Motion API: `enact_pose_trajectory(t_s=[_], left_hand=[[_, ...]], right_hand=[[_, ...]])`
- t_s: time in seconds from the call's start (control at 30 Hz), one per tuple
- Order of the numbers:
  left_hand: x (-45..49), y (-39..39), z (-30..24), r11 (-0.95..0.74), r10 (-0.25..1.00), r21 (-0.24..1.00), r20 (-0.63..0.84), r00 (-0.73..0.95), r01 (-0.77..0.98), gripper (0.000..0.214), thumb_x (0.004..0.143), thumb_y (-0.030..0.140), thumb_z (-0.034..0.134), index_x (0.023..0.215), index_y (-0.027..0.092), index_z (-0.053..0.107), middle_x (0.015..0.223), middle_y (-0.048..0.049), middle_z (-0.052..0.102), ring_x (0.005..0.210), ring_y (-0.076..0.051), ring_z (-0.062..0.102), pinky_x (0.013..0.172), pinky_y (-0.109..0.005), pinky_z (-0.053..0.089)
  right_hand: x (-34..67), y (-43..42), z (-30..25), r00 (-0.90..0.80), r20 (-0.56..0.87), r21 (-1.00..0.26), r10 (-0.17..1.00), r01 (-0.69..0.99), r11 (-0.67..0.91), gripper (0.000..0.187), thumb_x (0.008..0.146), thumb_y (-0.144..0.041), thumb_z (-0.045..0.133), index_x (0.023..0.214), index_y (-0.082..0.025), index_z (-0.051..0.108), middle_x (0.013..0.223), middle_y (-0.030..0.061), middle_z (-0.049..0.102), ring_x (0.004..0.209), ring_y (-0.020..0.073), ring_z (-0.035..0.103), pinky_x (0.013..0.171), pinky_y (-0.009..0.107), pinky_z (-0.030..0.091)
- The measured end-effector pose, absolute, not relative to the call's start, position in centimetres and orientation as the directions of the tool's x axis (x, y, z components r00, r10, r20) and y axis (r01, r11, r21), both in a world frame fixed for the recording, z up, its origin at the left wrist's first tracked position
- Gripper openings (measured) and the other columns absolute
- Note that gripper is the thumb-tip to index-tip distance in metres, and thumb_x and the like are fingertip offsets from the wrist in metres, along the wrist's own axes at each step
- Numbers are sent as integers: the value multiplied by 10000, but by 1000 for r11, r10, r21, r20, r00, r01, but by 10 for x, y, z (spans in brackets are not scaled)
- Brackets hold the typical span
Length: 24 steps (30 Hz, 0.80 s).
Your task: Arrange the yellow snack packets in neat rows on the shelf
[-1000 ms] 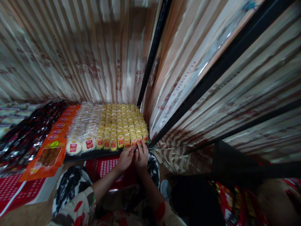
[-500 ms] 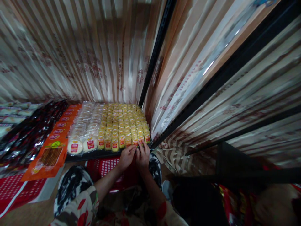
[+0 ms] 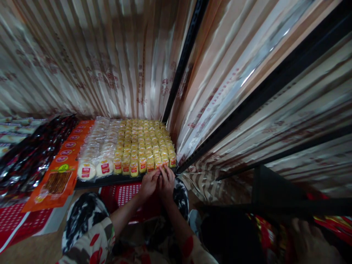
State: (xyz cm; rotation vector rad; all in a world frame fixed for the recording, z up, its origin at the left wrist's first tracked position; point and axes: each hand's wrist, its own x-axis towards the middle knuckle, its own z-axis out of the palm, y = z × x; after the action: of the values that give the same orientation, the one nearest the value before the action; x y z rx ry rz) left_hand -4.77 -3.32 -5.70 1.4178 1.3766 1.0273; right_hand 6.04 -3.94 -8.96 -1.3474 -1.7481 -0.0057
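My left hand (image 3: pixel 149 184) and my right hand (image 3: pixel 166 182) meet at the shelf's front edge, fingertips close together and bent. Whatever they pinch, if anything, is hidden or too small to name. Just behind them stand rows of small yellow wrapped snacks (image 3: pixel 147 146) with red-and-white labels. To the left of these are two rows of round white crackers (image 3: pixel 105 167) in clear wrappers. Beneath the goods lies the black shelf (image 3: pixel 110 180).
Orange snack packets (image 3: pixel 57 172) and dark shiny packets (image 3: pixel 35 154) lie at left. A red basket (image 3: pixel 128 192) stands between my knees. Black posts (image 3: pixel 185 62) and striped curtains (image 3: pixel 118 73) enclose the shelf. Another person's hand (image 3: pixel 313 238) is at lower right, near red packets.
My hands stay together at the shelf edge, the right fingers shifting slightly. At lower right, the other person's blurred hand has moved and its fingers now show. The view has tilted a little.
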Motion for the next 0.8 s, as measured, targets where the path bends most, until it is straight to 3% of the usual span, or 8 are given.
enact_pose_trajectory(t_s=[0.23, 0.43, 0.8], left_hand=[[-50, -33, -54, -93, 992, 903, 51, 112, 419, 316, 838, 181, 371, 1007, 165, 637, 993, -64, 687, 907, -164, 630, 868, -310, 486], [-49, -37, -57, -190, 975, 881, 119, 185, 433, 340, 802, 112, 372, 1029, 161, 621, 978, -73, 682, 891, -162, 626, 836, -310, 496], [-52, -46, -62, -211, 976, 859, 161, 147, 466, 322, 799, 111, 391, 1010, 171, 627, 982, -76, 686, 891, -161, 630, 853, -307, 492]], right_hand=[[60, -40, -90, -29, 652, -482, 757, 755, 445, 391, 917, -243, 335, 1278, -214, 482, 1241, 114, 500, 1171, 219, 417, 984, 454, 369], [62, -41, -89, -12, 634, -515, 774, 740, 433, 393, 912, -233, 346, 1278, -246, 491, 1209, 108, 487, 1134, 218, 423, 950, 432, 397], [61, -41, -86, -70, 655, -496, 753, 712, 497, 442, 905, -196, 338, 1341, -231, 403, 1245, 99, 519, 1158, 206, 425, 975, 436, 373]])
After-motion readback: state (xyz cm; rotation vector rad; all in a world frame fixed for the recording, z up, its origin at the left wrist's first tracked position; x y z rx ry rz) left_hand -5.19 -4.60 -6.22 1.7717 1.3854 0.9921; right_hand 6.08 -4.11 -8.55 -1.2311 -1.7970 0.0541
